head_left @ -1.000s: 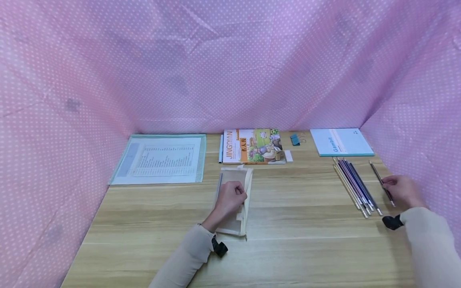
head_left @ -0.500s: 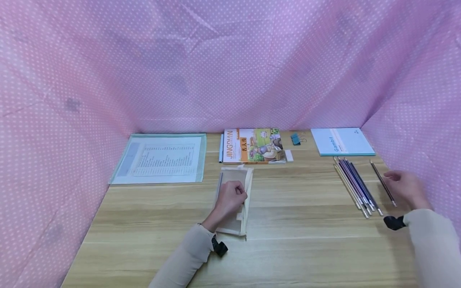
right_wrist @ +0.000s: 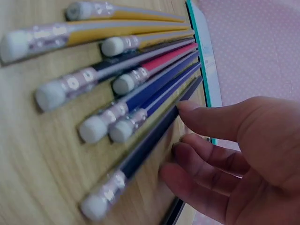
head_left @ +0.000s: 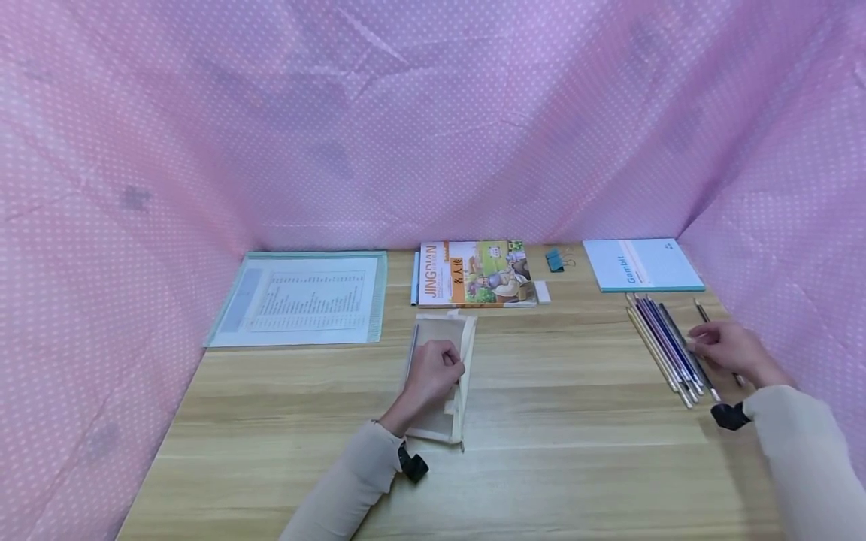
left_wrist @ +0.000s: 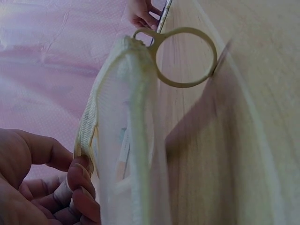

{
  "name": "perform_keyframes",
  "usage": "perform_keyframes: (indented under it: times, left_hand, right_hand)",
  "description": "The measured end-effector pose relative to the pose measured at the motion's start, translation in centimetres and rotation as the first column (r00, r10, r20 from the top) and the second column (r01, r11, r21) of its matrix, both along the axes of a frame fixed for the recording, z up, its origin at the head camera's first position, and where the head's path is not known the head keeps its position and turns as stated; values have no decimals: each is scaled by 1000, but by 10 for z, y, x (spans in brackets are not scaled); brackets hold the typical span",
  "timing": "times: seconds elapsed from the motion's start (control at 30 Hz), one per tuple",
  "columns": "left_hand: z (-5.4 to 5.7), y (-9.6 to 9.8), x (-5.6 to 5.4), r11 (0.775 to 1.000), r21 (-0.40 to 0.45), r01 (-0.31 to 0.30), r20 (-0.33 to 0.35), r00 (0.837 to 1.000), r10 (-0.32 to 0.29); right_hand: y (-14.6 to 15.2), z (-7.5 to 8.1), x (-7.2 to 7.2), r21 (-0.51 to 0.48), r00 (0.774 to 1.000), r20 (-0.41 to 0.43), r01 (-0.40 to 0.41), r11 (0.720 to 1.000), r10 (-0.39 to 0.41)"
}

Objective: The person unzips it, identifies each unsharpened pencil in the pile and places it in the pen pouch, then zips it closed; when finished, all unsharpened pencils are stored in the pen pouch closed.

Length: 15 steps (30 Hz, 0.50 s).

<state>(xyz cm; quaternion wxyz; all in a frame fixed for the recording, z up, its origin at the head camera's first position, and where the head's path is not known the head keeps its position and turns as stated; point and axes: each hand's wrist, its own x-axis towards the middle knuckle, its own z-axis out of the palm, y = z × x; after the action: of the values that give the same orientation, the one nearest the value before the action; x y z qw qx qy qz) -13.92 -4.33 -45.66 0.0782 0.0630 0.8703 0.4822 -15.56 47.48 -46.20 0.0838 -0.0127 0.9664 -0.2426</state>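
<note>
Pink fabric with white polka dots (head_left: pixel 433 120) fills the upper frame of the head view and both sides; below it, a pale wood-grain table (head_left: pixel 575 473); at mid-left, a clear document folder with green mesh edging (head_left: pixel 304 300); upper centre, a colourful illustrated paperback (head_left: pixel 476 275); upper right, a light-blue "Gambit" booklet (head_left: pixel 643 266). Centre of frame: a cream see-through mesh pouch (head_left: pixel 443 328), lying beneath the left hand (head_left: pixel 433 372), which pinches its edge between thumb and fingers (left wrist view). Right of frame: a fan of yellow, black, red and blue eraser-tipped pencils (right_wrist: pixel 164 61); the right hand (head_left: pixel 731 349) has its thumb against the outermost dark pencil (right_wrist: pixel 150 139), fingers loosely bent, no firm grip seen; a separate black pencil (head_left: pixel 701 309) lies partly under that hand. Smallest: a teal binder clip (head_left: pixel 555 261) and a white block eraser (head_left: pixel 543 292), upper centre-right.

Risks, judged: thumb pressure without opposing fingers could roll the dark pencil into its neighbours; a wide pinch could catch a blue one too; a slack left pinch could let the thin mesh edge slip.
</note>
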Motion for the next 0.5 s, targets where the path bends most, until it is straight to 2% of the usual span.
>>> perform_keyframes:
  times: [0.13, 0.37, 0.5]
  left_hand:
    - [0, 1, 0, 1000, 2, 3, -18, 1000, -3]
    - [-1, 1, 0, 1000, -7, 5, -20, 1000, -5]
    - [-1, 0, -1, 1000, -7, 7, -23, 1000, -7]
  right_hand:
    - [5, 1, -1, 33, 1000, -12, -18, 999, 18]
    - [7, 2, -6, 93, 1000, 24, -5, 996, 3]
    - [6, 0, -7, 117, 1000, 0, -24, 993, 24]
